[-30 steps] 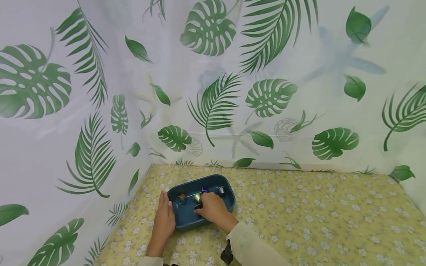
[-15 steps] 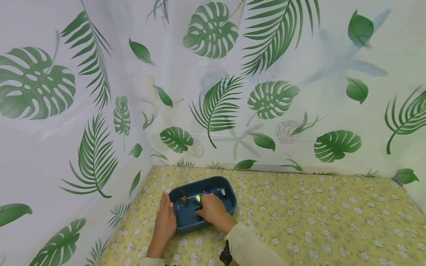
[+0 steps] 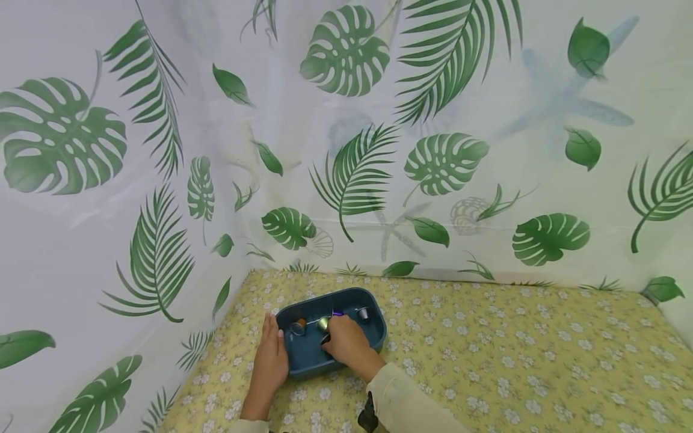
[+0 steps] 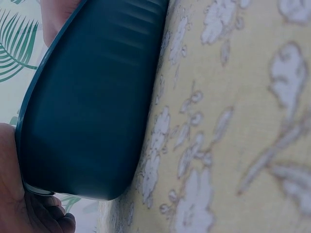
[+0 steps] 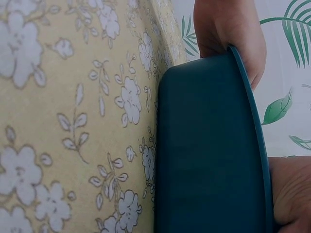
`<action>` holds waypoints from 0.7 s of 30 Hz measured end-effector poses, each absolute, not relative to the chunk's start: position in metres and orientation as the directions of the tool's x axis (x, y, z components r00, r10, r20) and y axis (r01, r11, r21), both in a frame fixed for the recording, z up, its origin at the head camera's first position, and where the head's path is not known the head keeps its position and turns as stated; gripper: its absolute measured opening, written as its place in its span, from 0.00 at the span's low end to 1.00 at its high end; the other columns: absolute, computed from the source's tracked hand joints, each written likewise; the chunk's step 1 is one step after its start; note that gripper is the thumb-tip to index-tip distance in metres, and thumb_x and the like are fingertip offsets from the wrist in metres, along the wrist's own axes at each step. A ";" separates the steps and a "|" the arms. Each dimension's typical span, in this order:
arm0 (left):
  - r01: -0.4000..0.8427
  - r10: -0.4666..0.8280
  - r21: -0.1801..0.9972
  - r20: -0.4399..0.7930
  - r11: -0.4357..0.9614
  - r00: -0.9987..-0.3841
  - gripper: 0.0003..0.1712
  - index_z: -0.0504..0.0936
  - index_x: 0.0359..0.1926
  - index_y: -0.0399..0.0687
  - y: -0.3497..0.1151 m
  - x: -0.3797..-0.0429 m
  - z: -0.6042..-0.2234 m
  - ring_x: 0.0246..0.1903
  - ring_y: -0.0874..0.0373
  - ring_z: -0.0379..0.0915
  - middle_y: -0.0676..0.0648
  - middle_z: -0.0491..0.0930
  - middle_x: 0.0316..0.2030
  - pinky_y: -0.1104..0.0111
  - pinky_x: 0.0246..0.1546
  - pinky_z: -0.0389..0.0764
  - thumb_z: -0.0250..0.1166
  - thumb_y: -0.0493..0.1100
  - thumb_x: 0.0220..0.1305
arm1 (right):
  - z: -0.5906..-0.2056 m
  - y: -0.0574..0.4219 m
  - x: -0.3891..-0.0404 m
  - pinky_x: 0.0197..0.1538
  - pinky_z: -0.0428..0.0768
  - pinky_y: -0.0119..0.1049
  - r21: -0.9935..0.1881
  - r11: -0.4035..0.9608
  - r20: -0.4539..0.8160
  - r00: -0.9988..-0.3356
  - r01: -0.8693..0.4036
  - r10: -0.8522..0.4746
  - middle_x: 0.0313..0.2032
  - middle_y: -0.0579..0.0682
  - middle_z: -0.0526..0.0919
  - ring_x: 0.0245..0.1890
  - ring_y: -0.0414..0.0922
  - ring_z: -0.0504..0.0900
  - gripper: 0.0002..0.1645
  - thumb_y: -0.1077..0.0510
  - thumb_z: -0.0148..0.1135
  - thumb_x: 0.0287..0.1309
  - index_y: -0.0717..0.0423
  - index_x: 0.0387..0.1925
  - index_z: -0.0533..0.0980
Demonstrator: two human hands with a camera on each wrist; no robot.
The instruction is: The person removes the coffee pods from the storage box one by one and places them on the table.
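Observation:
A dark blue plastic tray (image 3: 311,367) lies on the floral cloth with several small coffee capsules in it. My left hand (image 3: 269,358) holds its left end, thumb at the rim and fingers along the outer wall. Reaching in over the near side, my right hand (image 3: 351,344) pinches a dark capsule (image 3: 325,340), mostly hidden by the fingers. Close to those fingertips are a green capsule (image 3: 323,324) and a purple capsule (image 3: 337,313). An orange capsule (image 3: 299,326) lies near the left end, a silver capsule (image 3: 363,313) near the right. Both wrist views show the tray's outer side (image 4: 92,107).
Yellow floral cloth (image 3: 487,349) covers the surface around the tray. White sheeting (image 3: 346,180) printed with green leaves hangs behind it and along the left side (image 3: 65,252).
The view has shifted slightly. Both hands keep their places at the tray, with only a slight shift of the right fingers at the dark capsule.

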State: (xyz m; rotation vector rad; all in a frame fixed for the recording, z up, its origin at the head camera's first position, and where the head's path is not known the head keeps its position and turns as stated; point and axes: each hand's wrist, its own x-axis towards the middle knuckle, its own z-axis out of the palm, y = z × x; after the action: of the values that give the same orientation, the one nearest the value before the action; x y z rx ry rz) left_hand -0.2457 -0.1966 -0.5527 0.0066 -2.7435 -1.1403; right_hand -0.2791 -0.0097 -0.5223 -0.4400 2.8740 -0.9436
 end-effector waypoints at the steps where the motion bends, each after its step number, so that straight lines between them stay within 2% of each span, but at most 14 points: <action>1: 0.062 -0.069 0.703 0.157 0.708 -0.985 0.32 0.45 0.78 0.29 -0.197 -0.246 -0.552 0.75 0.33 0.45 0.34 0.38 0.80 0.39 0.69 0.58 0.40 0.43 0.85 | -0.522 -0.010 -0.279 0.22 0.64 0.35 -0.590 0.769 0.009 -0.955 -0.245 -0.298 0.16 0.45 0.69 0.15 0.40 0.66 0.19 0.59 0.76 0.57 0.52 0.18 0.73; 6: 0.072 -0.064 0.708 0.164 0.703 -0.984 0.32 0.45 0.79 0.30 -0.197 -0.244 -0.553 0.76 0.34 0.44 0.34 0.37 0.80 0.39 0.70 0.57 0.40 0.42 0.85 | -0.521 -0.009 -0.279 0.22 0.65 0.35 -0.589 0.767 0.012 -0.952 -0.255 -0.307 0.17 0.46 0.71 0.16 0.40 0.67 0.18 0.61 0.75 0.57 0.53 0.19 0.75; 11: 0.076 -0.066 0.709 0.170 0.701 -0.983 0.32 0.45 0.79 0.31 -0.198 -0.243 -0.553 0.76 0.35 0.43 0.36 0.37 0.80 0.40 0.70 0.56 0.40 0.42 0.85 | -0.521 -0.009 -0.280 0.23 0.63 0.36 -0.585 0.763 0.033 -0.948 -0.276 -0.317 0.17 0.44 0.64 0.17 0.40 0.63 0.22 0.63 0.74 0.56 0.52 0.16 0.70; 13: 0.074 -0.069 0.708 0.172 0.703 -0.983 0.32 0.45 0.79 0.31 -0.198 -0.244 -0.553 0.76 0.35 0.43 0.36 0.37 0.80 0.40 0.71 0.56 0.40 0.42 0.84 | -0.520 -0.009 -0.280 0.24 0.63 0.36 -0.585 0.759 0.045 -0.945 -0.287 -0.323 0.18 0.44 0.66 0.18 0.41 0.63 0.21 0.64 0.74 0.55 0.52 0.16 0.71; 17: 0.069 -0.075 0.704 0.172 0.707 -0.982 0.32 0.46 0.79 0.30 -0.197 -0.244 -0.552 0.76 0.34 0.43 0.34 0.38 0.80 0.40 0.70 0.56 0.41 0.42 0.84 | -0.520 -0.008 -0.279 0.25 0.65 0.36 -0.585 0.748 0.076 -0.939 -0.315 -0.336 0.20 0.45 0.74 0.19 0.40 0.67 0.12 0.65 0.73 0.56 0.54 0.21 0.79; 21: 0.066 -0.076 0.707 0.168 0.704 -0.983 0.32 0.46 0.78 0.30 -0.196 -0.244 -0.551 0.76 0.34 0.43 0.34 0.39 0.79 0.40 0.70 0.56 0.40 0.42 0.85 | -0.520 -0.007 -0.278 0.24 0.64 0.35 -0.578 0.746 0.097 -0.935 -0.331 -0.340 0.17 0.45 0.71 0.18 0.40 0.65 0.16 0.65 0.72 0.57 0.53 0.18 0.76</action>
State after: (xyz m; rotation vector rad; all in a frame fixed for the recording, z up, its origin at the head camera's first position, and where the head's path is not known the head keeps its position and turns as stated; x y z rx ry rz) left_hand -0.2439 -0.1961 -0.5507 0.0081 -2.7268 -1.1411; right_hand -0.2782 -0.0074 -0.5200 -0.5617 2.9222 -0.9628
